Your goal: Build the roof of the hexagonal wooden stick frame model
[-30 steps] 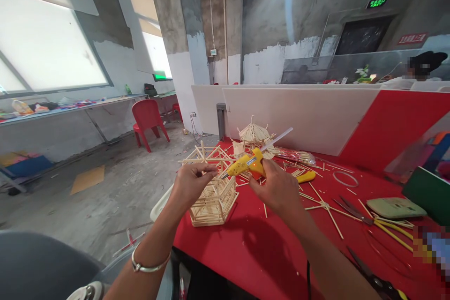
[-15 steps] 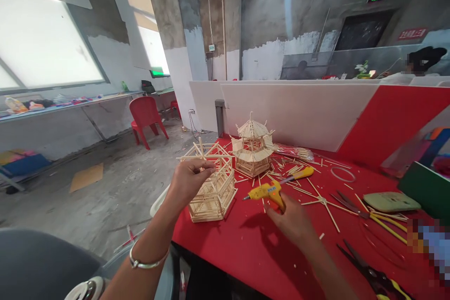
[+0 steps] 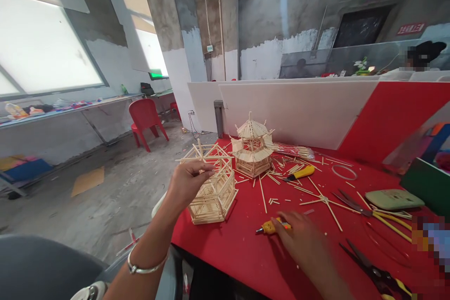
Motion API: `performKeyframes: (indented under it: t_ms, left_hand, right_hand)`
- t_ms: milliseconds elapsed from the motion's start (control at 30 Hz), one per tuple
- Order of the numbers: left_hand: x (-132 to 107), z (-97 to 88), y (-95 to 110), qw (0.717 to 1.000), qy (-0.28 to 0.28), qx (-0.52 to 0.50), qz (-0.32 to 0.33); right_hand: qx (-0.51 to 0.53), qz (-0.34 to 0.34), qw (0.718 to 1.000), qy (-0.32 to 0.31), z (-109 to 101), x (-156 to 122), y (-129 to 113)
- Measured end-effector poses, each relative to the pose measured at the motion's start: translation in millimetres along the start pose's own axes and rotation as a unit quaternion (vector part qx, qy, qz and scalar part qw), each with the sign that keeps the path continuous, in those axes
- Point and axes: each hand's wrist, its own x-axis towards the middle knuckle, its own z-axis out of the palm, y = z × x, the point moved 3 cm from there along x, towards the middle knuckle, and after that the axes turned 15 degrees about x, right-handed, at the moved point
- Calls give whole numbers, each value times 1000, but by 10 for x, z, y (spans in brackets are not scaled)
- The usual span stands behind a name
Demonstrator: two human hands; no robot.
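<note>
My left hand (image 3: 189,182) is pinched on a thin wooden stick at the top of an unfinished stick house frame (image 3: 211,187) near the red table's left edge. My right hand (image 3: 305,243) rests low on the red table (image 3: 246,253), its fingers over the handle of a yellow glue gun (image 3: 269,228) that lies flat with its nozzle pointing left. The hand is blurred by motion. A finished stick pagoda (image 3: 252,147) stands behind the frame.
Loose sticks (image 3: 316,197) are scattered over the middle of the table. A yellow utility knife (image 3: 299,173), pliers (image 3: 353,204), black-handled cutters (image 3: 376,274), a green pad (image 3: 393,198) and a ring (image 3: 342,172) lie to the right. A white and red partition (image 3: 316,112) backs the table.
My right hand has carried the glue gun from the frame down to the table's near side and laid it flat. My left hand has stayed pinched at the frame.
</note>
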Motion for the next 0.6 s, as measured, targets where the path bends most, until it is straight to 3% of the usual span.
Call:
performKeyframes:
  t_ms: [133,300,433,600]
  left_hand:
    - [5,2,-18,1000,4,-4,7]
    - [7,2,-35,999,4,5,37]
    - [9,4,-45,998,-7,5,64]
    - [-2,-5,-18,997,-9,10,71]
  right_hand:
    - [261,-85,959,-71,87,394,-617]
    - [378,-188,905,-51,305,895,-1228]
    - [394,-209,894,-51,468,1069,-1348]
    - [392,-217,892,-58,495,1080,-1353]
